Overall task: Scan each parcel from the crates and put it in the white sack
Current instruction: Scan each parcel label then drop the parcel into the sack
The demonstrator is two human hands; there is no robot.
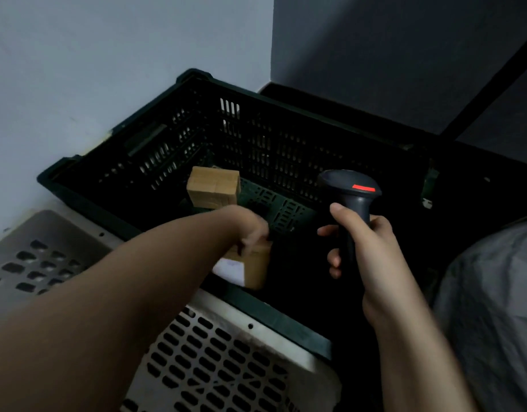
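Inside the dark green slatted crate, near its front wall, the left hand reaches down and curls its fingers over the top of a small cardboard parcel, gripping it; a white label shows on the parcel's near face. Whether the parcel is lifted off the crate floor or resting on it cannot be told. A second cardboard parcel sits further back in the same crate, apart from the held one, close to the rear left corner. To the right, the right hand is wrapped tightly round the handle of a black barcode scanner, thumb up along the grip and fingers closed around the front; the scanner's head is above the crate and a red strip glows on top of it. The crate rests on pale perforated plastic crates below and to the left of it. Grey-white sack fabric bulges at the right edge. Behind the crate stands a plain pale wall, meeting a darker wall in a corner, and the whole scene is dim
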